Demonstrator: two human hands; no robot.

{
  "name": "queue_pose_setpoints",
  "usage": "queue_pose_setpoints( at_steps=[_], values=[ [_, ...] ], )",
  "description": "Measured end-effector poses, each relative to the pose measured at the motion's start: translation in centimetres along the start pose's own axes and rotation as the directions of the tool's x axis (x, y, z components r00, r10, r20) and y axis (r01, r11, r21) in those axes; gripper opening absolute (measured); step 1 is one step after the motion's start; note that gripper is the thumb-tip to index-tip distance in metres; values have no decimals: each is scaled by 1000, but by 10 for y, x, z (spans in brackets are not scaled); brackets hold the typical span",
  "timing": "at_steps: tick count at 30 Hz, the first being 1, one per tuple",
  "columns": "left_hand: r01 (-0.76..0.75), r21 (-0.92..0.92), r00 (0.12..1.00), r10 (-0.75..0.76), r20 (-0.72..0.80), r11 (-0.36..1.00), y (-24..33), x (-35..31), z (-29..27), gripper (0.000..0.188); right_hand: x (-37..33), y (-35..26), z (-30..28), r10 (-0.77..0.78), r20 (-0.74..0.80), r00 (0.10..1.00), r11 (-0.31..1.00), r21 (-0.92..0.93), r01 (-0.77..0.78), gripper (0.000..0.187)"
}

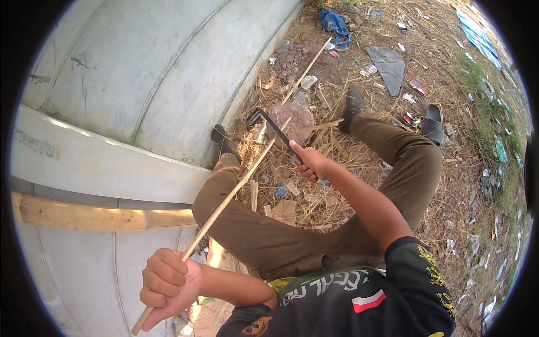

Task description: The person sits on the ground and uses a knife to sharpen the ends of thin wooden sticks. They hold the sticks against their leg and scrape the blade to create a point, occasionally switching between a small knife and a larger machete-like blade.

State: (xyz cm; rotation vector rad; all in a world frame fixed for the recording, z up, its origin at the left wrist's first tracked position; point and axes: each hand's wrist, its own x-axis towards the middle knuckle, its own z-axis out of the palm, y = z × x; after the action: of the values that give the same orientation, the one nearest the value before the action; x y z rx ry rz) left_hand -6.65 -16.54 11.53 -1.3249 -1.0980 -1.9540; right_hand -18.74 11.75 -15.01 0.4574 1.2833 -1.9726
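Note:
My left hand point(168, 283) is closed round the lower end of a long pale bamboo stick point(226, 202). The stick slants up and to the right across my thigh, its far tip over a reddish-brown stone point(297, 121) on the ground between my feet. My right hand point(309, 162) grips the handle of a dark billhook point(277, 129) with a hooked end. Its blade lies close to the stick's far end; whether they touch I cannot tell. Another thin bamboo stick point(307, 70) lies on the ground beyond the stone, and a shorter strip point(317, 127) lies beside it.
A grey wall point(140, 67) stands on my left, with a thick bamboo pole point(106, 213) along it. Straw, wood shavings and litter cover the ground. A dark slipper point(432, 124) lies by my right knee. Farther off are a grey flat sheet point(388, 68) and a blue cloth point(335, 25).

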Motion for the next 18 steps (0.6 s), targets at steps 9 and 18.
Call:
queue_pose_setpoints(
  at_steps=[9, 18],
  values=[
    [-30, 29, 994, 33, -107, 999, 10, 5, 10, 66, -44, 28, 65, -779, 176, 602, 134, -891, 434, 65],
    [-71, -44, 996, 68, -63, 996, 56, 25, -13, 61, -4, 33, 28, -193, -133, 972, 886, -449, 114, 72]
  ],
)
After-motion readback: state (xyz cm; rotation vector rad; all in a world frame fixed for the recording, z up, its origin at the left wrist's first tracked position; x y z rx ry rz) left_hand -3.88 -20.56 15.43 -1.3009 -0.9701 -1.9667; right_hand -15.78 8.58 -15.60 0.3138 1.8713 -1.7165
